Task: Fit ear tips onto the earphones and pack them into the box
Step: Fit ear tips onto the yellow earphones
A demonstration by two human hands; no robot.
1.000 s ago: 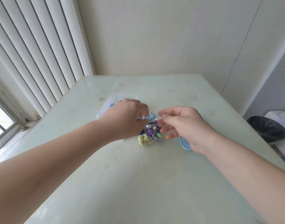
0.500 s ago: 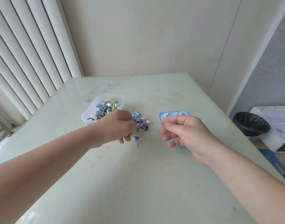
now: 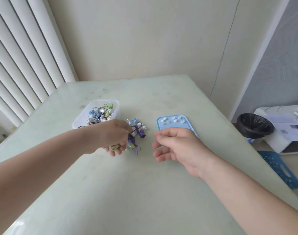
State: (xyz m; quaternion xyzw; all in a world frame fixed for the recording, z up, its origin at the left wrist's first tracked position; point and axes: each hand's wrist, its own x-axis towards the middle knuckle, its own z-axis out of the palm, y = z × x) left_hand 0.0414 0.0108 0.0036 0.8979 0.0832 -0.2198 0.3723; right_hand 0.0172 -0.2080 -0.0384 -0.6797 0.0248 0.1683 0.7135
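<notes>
On the pale green tabletop [image 3: 144,192], your left hand [image 3: 111,138] grips a yellow earphone bundle [image 3: 114,147] beside the loose earphones [image 3: 138,133], with the box [image 3: 117,108] just beyond it. Your right hand [image 3: 177,146] is loosely curled; I cannot tell whether it pinches anything. Lift slowly so tangled cords drop away, then take an ear tip [image 3: 176,120] from the blue tray [image 3: 161,127] behind your right hand.

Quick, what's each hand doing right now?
Left hand: grips a coiled yellow earphone.
Right hand: open, loosely curled, holding nothing visible.
</notes>
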